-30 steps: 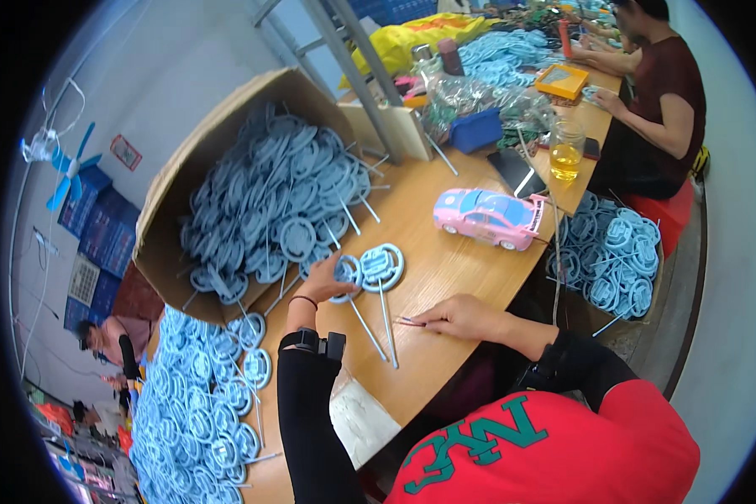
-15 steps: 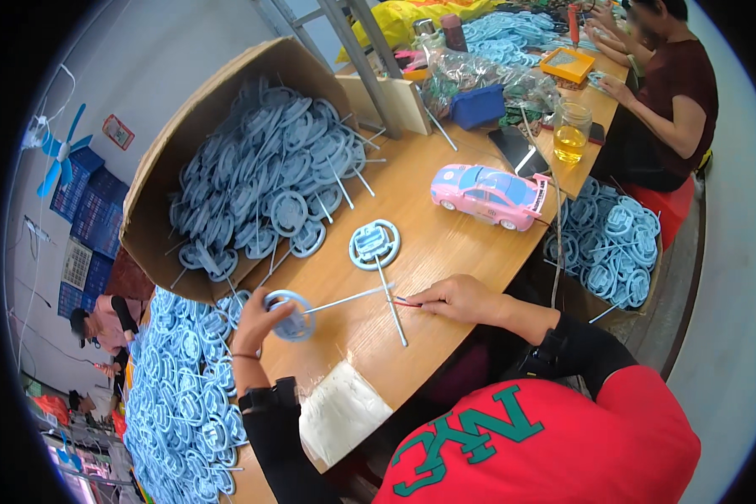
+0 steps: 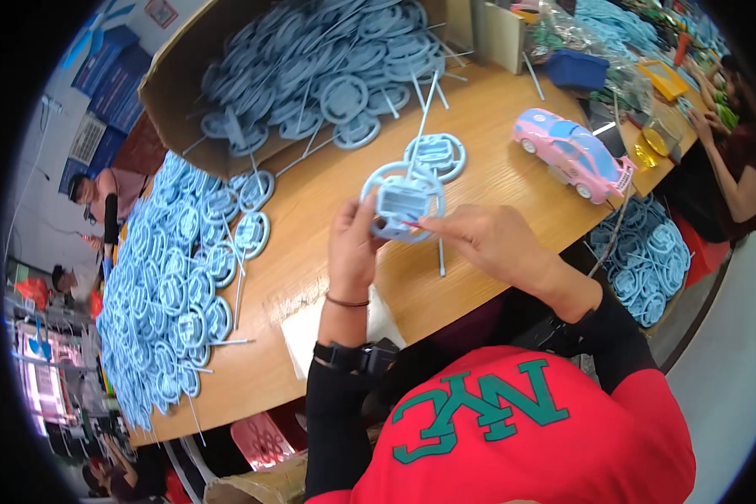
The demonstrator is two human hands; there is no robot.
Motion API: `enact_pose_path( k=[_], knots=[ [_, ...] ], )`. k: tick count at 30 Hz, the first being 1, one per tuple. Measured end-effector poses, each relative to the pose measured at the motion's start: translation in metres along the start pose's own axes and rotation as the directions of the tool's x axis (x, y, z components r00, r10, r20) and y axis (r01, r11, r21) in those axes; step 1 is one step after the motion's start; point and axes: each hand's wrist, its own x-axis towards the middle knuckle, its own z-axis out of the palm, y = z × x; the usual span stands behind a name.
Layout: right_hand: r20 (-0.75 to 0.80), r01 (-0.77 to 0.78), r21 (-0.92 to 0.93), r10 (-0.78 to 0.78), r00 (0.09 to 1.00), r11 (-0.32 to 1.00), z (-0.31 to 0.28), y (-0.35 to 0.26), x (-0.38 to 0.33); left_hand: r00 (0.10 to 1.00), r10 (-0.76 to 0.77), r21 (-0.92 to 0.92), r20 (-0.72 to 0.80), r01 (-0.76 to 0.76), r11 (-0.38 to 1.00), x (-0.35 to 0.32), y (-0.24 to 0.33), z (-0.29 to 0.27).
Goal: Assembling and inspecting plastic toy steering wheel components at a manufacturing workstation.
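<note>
My left hand (image 3: 353, 248) grips a light-blue plastic ring piece (image 3: 401, 200) by its lower left rim. This piece has a boxy middle, and its thin stick points up and away from me. At its lower edge my right hand (image 3: 489, 239) pinches a thin red wire-like piece (image 3: 413, 224), whose tip meets the boxy middle or lies just in front of it. Just behind, a second light-blue ring piece (image 3: 452, 151) lies on the table, its stick toward me and partly hidden by the held piece and my fingers.
A large heap of similar ring pieces (image 3: 164, 294) covers the table's left side. Behind stands a cardboard box (image 3: 172, 97) full of them. A pink toy car (image 3: 573, 153), a blue bin (image 3: 577, 69) and a glass of yellow liquid (image 3: 653, 147) are at right. A white sheet (image 3: 311, 332) lies near the front edge.
My left hand has moved right and raised the ring piece, swinging its stick from pointing right to pointing away. The red piece in my right hand now meets its lower edge. The view has shifted.
</note>
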Motion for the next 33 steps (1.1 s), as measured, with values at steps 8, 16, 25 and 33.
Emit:
enact_pose_path(
  k=[8,16,25,33],
  knots=[
    [0.015,0.007,-0.056,-0.006,1.0,0.998,0.001,0.009,0.004,0.992,0.091,-0.006,-0.089,-0.092,0.996,-0.002,-0.012,0.011],
    [0.017,0.024,-0.067,-0.023,1.0,0.997,0.006,0.013,0.014,0.995,0.092,-0.053,-0.034,-0.094,0.994,-0.006,-0.016,0.011],
    [-0.003,0.047,-0.052,-0.048,0.999,0.998,0.018,0.014,0.015,0.999,-0.01,-0.078,-0.043,0.006,0.997,-0.006,-0.007,0.009],
    [-0.056,0.071,-0.034,-0.073,0.996,0.997,0.032,0.013,0.014,0.99,0.096,-0.138,-0.1,-0.109,0.984,-0.003,-0.016,0.0]
  ],
)
